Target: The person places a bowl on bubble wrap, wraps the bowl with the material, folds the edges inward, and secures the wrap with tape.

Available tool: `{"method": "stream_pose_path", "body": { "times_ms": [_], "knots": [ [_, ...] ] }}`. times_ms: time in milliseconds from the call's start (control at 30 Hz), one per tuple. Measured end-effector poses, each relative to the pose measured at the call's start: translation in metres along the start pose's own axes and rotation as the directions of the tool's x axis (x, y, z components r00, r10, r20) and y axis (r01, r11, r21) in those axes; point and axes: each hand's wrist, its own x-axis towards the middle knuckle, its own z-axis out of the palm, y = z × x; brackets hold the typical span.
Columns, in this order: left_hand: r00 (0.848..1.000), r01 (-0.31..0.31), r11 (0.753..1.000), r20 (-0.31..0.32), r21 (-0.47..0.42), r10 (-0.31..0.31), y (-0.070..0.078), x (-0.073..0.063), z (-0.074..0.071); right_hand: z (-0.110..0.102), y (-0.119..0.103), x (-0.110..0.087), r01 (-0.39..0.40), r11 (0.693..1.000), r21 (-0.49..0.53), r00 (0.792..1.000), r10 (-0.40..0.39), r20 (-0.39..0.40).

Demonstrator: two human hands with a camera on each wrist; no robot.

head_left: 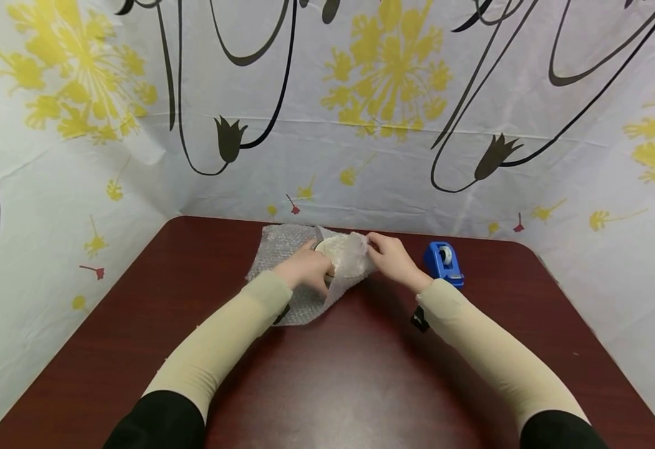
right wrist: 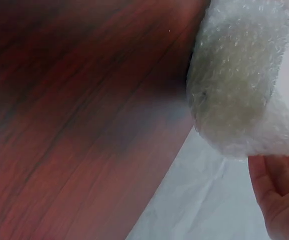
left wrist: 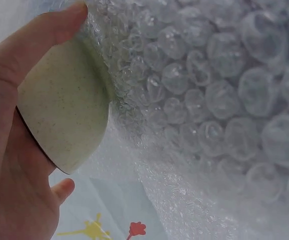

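Note:
A round, cream, speckled bowl (left wrist: 67, 105) with a thin dark rim lies on a sheet of bubble wrap (head_left: 282, 246) near the table's far edge. My left hand (head_left: 305, 268) grips the bowl at its rim; in the left wrist view the thumb reaches over to the wrap and the palm is behind the rim. One side of the sheet is folded up over the bowl, hiding much of it. At the right, my right hand (head_left: 393, 259) pinches the raised edge of the wrap. Through the plastic, the bowl's rounded side shows faintly in the right wrist view.
A blue tape dispenser (head_left: 442, 265) with a roll of tape stands just right of my right hand. The dark red-brown wooden table (head_left: 327, 386) ends at a patterned white cloth (head_left: 305, 156) behind it.

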Motion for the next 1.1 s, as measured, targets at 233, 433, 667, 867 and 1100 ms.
{"method": "stream_pose_path", "body": {
  "times_ms": [233, 433, 667, 867, 1100],
  "knots": [
    [1.0, 0.012, 1.0, -0.007, 0.025, -0.012, 0.0, 0.0, -0.002, 0.008, -0.003, 0.01, -0.044, 0.996, -0.078, 0.999, 0.042, -0.028],
    [0.999, 0.037, 0.998, -0.009, 0.041, -0.037, 0.0, 0.0, -0.004, 0.015, -0.007, 0.015, -0.056, 0.988, -0.144, 0.998, 0.054, -0.015],
    [1.0, 0.015, 0.996, -0.003, 0.094, -0.015, -0.002, -0.002, -0.003, 0.025, -0.007, 0.014, -0.003, 0.985, -0.174, 1.0, -0.002, -0.03],
    [0.999, -0.043, 0.998, -0.004, 0.048, 0.043, -0.006, -0.015, -0.011, 0.03, -0.007, 0.014, 0.061, 0.958, -0.279, 0.998, -0.066, -0.008],
    [0.983, -0.119, 0.989, -0.152, -0.092, 0.105, -0.028, -0.031, -0.024, 0.032, -0.011, 0.012, 0.047, 0.952, -0.303, 0.994, -0.014, 0.11]
  ]
}}
